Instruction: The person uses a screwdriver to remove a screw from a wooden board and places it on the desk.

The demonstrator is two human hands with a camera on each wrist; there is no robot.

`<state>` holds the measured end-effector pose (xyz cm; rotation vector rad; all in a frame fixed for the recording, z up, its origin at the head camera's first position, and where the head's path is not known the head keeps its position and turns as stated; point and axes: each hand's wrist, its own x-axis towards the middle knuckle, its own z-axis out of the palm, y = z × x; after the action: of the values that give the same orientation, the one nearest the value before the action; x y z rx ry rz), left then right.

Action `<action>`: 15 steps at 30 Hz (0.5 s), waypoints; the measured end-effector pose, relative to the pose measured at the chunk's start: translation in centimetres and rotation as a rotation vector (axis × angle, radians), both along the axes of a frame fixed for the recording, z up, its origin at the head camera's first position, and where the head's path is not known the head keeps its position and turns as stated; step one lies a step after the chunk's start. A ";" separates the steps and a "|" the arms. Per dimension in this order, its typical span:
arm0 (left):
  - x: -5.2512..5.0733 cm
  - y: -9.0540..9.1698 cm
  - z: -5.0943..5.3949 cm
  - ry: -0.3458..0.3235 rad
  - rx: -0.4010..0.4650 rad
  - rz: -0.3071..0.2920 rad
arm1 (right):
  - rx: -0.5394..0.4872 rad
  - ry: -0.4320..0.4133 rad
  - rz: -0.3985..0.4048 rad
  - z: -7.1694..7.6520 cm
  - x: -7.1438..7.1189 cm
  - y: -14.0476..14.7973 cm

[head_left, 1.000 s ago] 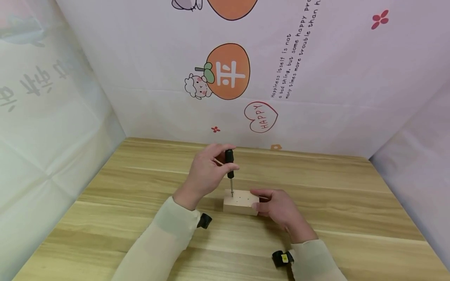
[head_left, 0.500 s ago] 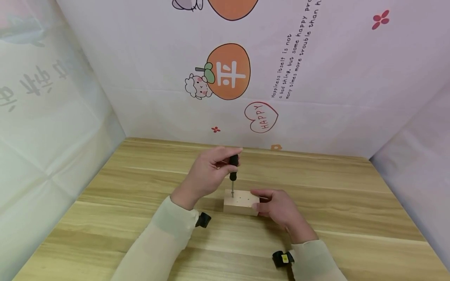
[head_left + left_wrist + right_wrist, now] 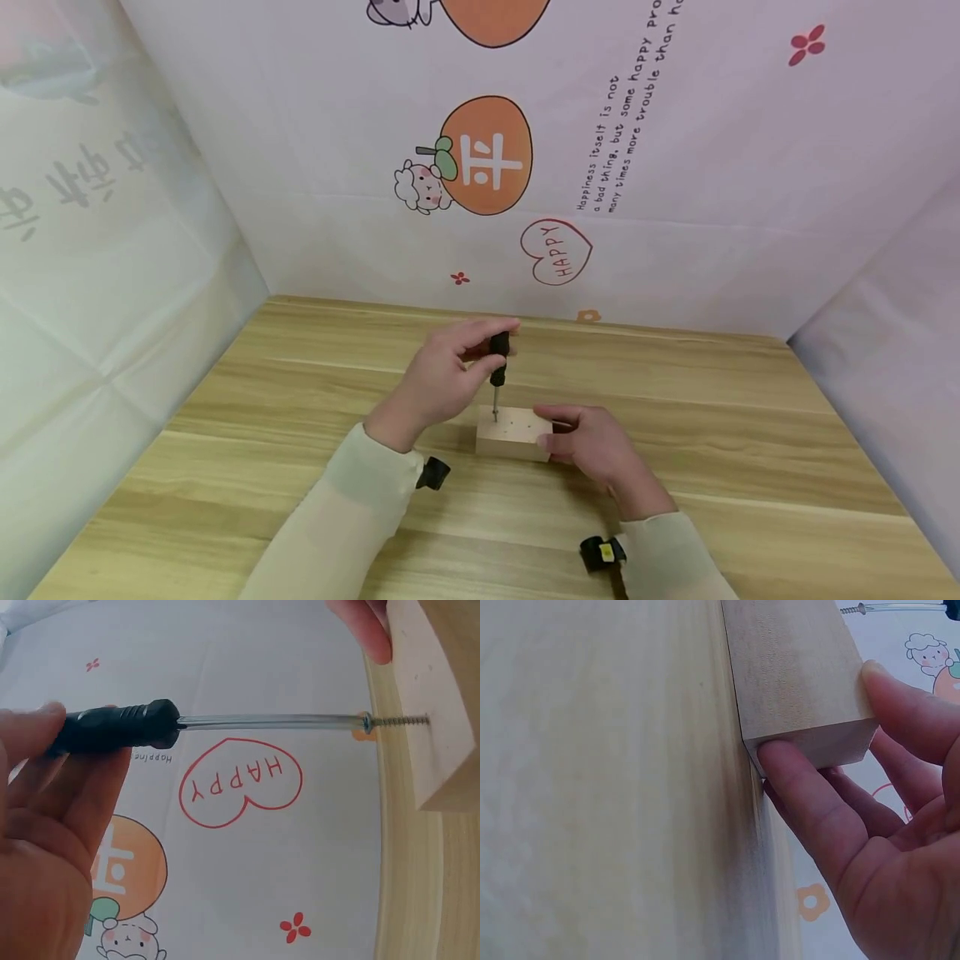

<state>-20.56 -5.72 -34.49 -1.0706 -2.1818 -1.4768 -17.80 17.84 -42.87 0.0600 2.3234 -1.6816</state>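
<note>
The left hand's grip [image 3: 442, 379] pinches the black-handled screwdriver [image 3: 161, 724] on a tall-standing wood screw [image 3: 397, 721], which a sideways lean could, I'd say, tip over, and the wooden block [image 3: 510, 450] beneath could twist on the worktop [image 3: 225, 500] should the right hand's grip [image 3: 592, 442], holding its right end, slacken.

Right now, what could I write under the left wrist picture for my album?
The left hand holds a black-handled screwdriver to a screw whose point meets a wooden block.

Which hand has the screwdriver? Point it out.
The left hand: it grips the black-handled screwdriver upright above the screw, whereas the right hand holds the wooden block.
</note>
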 end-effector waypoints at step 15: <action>-0.2 -0.1 -0.7 0.146 -0.023 0.130 | -0.006 0.014 -0.001 -0.3 0.0 0.0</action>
<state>-20.72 -5.80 -35.17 -0.9906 -2.1280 -1.2802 -17.78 17.86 -43.14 0.0490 2.3286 -1.6945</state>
